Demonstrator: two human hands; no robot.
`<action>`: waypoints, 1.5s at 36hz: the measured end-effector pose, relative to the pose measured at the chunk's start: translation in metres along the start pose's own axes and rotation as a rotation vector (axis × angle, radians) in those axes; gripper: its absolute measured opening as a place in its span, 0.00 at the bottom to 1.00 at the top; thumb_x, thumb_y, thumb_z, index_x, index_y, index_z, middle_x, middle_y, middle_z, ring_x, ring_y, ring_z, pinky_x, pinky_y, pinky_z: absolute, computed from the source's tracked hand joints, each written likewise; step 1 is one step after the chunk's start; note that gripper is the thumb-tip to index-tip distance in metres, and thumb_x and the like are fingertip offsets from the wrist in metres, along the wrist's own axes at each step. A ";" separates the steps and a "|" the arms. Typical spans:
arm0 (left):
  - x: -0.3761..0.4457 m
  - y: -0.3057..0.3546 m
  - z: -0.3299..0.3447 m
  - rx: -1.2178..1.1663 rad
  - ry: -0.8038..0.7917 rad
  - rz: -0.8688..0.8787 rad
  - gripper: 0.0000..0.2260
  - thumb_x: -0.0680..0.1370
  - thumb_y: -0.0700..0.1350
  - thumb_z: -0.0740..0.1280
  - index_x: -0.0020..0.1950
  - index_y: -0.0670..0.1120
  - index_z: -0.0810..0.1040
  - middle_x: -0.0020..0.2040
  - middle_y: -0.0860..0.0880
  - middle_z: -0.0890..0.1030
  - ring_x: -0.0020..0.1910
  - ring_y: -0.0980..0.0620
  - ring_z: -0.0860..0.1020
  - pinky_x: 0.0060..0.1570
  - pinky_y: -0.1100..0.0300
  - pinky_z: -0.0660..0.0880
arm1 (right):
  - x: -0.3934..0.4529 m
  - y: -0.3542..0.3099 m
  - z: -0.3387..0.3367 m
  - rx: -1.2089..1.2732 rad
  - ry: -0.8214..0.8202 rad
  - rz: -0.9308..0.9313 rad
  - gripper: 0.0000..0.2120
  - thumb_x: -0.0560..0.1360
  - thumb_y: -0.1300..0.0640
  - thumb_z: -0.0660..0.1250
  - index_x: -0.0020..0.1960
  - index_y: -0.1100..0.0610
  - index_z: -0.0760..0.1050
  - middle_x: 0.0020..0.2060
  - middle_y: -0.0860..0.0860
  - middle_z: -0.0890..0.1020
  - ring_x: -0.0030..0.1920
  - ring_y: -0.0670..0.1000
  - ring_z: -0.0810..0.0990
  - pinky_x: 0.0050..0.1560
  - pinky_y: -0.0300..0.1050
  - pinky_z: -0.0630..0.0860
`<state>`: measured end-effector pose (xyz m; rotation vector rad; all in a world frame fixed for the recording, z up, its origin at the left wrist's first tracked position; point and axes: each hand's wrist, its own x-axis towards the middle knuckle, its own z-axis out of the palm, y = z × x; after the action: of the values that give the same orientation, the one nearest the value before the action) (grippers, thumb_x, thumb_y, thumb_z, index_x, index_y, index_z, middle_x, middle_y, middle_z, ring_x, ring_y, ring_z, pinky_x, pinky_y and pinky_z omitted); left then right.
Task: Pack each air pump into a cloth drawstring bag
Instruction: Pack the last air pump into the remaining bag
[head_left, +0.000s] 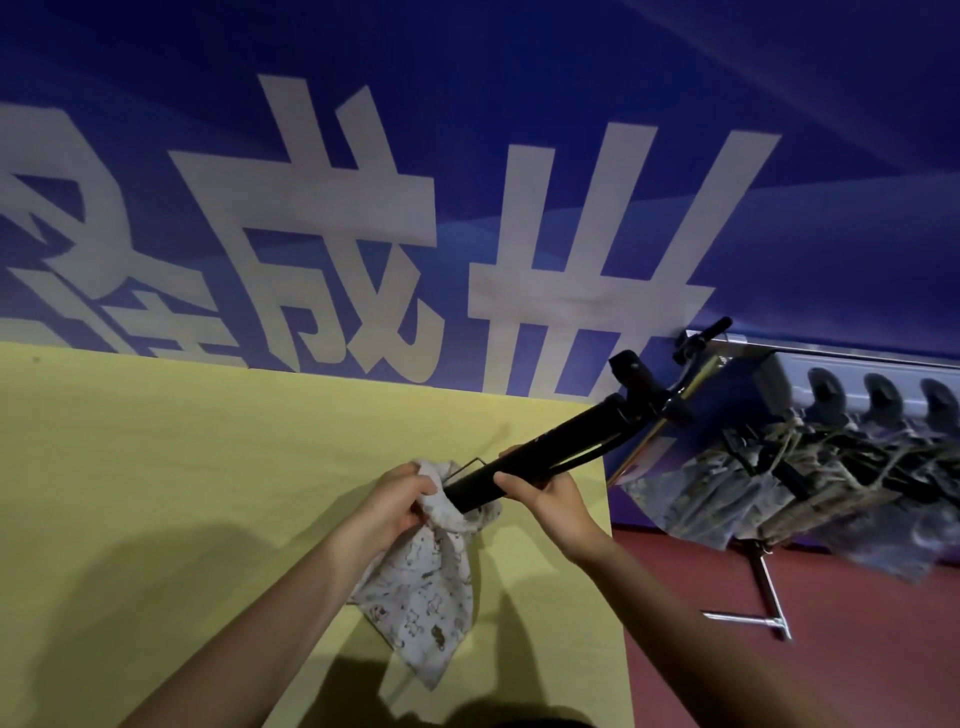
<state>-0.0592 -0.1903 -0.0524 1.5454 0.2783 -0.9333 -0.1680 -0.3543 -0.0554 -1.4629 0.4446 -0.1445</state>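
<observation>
yellow table (156, 467), one pump (545, 452), one bag (421, 597)

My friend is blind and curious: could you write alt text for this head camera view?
Over a yellow table, a person's left hand holds open a printed cloth bag while the right hand grips a black air pump, its lower end in the bag's mouth. Behind hangs a blue banner with large white characters.

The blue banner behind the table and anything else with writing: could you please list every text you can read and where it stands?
"成" in large white print on the blue banner.
"世" in large white print to its right, on the same banner.
The white character at the banner's left edge is cut off, unreadable.
The cloth drawstring bag carries small printed figures, no legible words.
</observation>
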 end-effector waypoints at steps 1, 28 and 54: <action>-0.004 0.001 0.000 -0.034 -0.007 0.002 0.12 0.78 0.28 0.54 0.54 0.38 0.72 0.42 0.45 0.73 0.36 0.47 0.72 0.25 0.66 0.71 | -0.002 -0.002 -0.001 -0.006 -0.012 -0.001 0.07 0.73 0.63 0.72 0.51 0.57 0.80 0.45 0.50 0.84 0.53 0.50 0.82 0.59 0.53 0.77; -0.066 0.059 0.016 -0.111 -0.098 0.423 0.17 0.81 0.49 0.52 0.59 0.47 0.79 0.63 0.43 0.79 0.66 0.46 0.74 0.71 0.49 0.65 | -0.031 -0.009 0.025 -0.869 -0.402 -0.242 0.20 0.78 0.40 0.52 0.55 0.56 0.68 0.39 0.61 0.75 0.40 0.59 0.74 0.44 0.57 0.72; -0.055 0.058 0.008 -0.299 0.207 0.424 0.13 0.75 0.51 0.69 0.50 0.41 0.78 0.43 0.47 0.80 0.47 0.46 0.79 0.48 0.54 0.75 | -0.046 -0.013 0.030 -0.724 -0.329 -0.127 0.36 0.77 0.30 0.42 0.69 0.55 0.67 0.61 0.58 0.76 0.61 0.57 0.74 0.62 0.59 0.70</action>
<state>-0.0598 -0.1927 0.0279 1.3503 0.2129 -0.3806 -0.1960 -0.3112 -0.0324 -2.1818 0.1275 0.1779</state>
